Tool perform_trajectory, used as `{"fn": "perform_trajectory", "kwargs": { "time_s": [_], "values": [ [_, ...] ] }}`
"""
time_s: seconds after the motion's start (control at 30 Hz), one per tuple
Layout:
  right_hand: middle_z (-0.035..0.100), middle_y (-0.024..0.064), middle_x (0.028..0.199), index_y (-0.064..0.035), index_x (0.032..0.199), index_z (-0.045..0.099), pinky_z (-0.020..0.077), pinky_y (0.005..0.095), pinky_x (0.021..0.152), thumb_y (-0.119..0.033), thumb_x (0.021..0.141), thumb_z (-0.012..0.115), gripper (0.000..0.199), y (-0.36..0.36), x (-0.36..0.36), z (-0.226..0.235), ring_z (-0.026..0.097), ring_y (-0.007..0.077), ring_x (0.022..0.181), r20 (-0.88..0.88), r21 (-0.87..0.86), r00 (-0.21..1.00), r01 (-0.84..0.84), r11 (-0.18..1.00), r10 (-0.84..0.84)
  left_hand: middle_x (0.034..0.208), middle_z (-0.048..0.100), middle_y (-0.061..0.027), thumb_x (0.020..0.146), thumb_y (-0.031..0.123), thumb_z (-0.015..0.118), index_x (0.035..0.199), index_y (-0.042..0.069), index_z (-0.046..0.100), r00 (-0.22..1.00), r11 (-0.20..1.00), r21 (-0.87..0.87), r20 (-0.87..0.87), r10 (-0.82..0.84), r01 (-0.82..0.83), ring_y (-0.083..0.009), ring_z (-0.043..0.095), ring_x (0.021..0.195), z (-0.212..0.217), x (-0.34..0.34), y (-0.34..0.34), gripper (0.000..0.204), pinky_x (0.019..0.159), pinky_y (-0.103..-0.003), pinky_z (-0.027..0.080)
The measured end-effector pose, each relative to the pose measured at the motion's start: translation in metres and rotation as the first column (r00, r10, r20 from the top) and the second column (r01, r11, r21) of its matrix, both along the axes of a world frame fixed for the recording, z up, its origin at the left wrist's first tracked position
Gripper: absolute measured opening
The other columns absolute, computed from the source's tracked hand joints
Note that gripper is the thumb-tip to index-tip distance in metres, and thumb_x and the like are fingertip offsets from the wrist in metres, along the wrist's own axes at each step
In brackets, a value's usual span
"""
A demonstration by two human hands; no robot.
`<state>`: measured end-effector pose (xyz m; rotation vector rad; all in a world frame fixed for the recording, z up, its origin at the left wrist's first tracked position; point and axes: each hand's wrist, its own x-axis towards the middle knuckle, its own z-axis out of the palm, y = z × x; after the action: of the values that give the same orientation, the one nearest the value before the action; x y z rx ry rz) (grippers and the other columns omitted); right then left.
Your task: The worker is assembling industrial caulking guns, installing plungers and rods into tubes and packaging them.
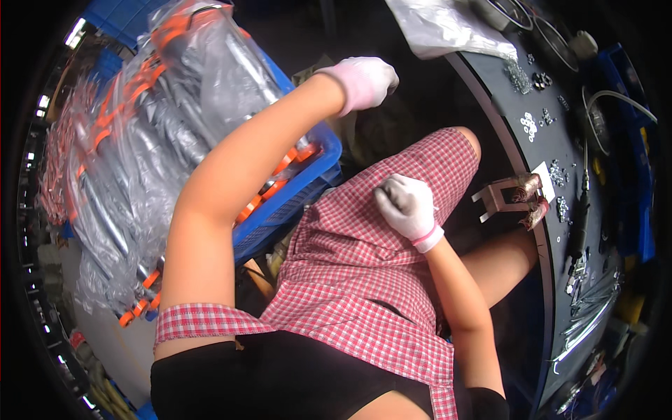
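A: Head feed is up at my station. Landmark for this entry: the blue crate [287, 213]. Where do I log the left hand [369, 82]?

B: Just right of the crate, white-gloved, the left arm [252, 150] reaching across in front of it. I note curled fingers, but from this angle I cannot tell whether they close on anything.

A: And the right hand [408, 208]?

B: Also gloved, right of the crate, over the lap of the red checked apron [364, 280]. I read it as closed, fingers bent into the palm; the glove is smudged grey. Contact with the cloth: I cannot tell.

A: Crate contents?

B: Wrapped metal tubes [175, 119] in clear plastic, heaped in the crate and spreading well to its left. Orange fittings [250, 208] line the crate's right edge. The left hand is the nearer one, apart from the tubes.

A: Farther out?

B: Well right of the crate I have a dark worktable [507, 98]. It carries small white rings [528, 126] and a bundle of thin rods [591, 318]. A pinkish frame [498, 199] juts from the table edge facing the crate.
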<state>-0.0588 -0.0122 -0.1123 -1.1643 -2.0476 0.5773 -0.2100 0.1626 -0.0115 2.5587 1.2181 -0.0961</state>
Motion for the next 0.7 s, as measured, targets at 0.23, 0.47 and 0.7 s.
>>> {"fn": "perform_trajectory", "kwargs": {
  "time_s": [0.23,0.47,0.7],
  "values": [
    [0.063,0.0035,0.085,-0.0108,0.082,0.065,0.0466,0.0311,0.058,-0.023,0.07,0.073,0.018,-0.006,0.035,-0.019,0.059,0.0177,0.064,-0.003,0.152,0.998,-0.057,0.987,0.059,0.118,0.066,-0.0119,0.081,0.007,0.061,0.11,0.005,0.069,0.895,0.951,-0.238,-0.439,0.075,-0.196,-0.0277,0.063,0.109,-0.334,0.086,0.158,0.03,0.087,-0.042,0.052],
    [0.061,0.012,0.098,-0.0062,0.098,0.062,0.0476,0.0338,0.061,-0.029,0.08,0.058,0.029,-0.014,0.036,-0.045,0.059,0.0212,0.071,-0.249,0.266,0.959,-0.063,0.962,0.131,0.115,0.065,-0.0158,0.092,0.028,0.049,0.108,0.007,0.069,0.954,0.921,-0.29,-0.069,-0.291,0.259,-0.0306,0.063,0.105,-0.45,0.284,0.087,0.034,0.088,-0.042,0.051],
    [0.06,0.0131,0.086,-0.0073,0.103,0.058,0.0478,0.0434,0.069,-0.04,0.097,0.046,0.035,-0.003,0.024,-0.05,0.059,0.0249,0.078,-0.368,0.162,0.925,-0.042,0.986,0.1,0.11,0.067,-0.0147,0.088,0.03,0.055,0.106,0.006,0.069,0.459,0.387,-0.259,0.345,-0.819,0.885,-0.0278,0.063,0.099,-0.353,0.531,-0.152,0.033,0.085,-0.041,0.051]
  ]
}}
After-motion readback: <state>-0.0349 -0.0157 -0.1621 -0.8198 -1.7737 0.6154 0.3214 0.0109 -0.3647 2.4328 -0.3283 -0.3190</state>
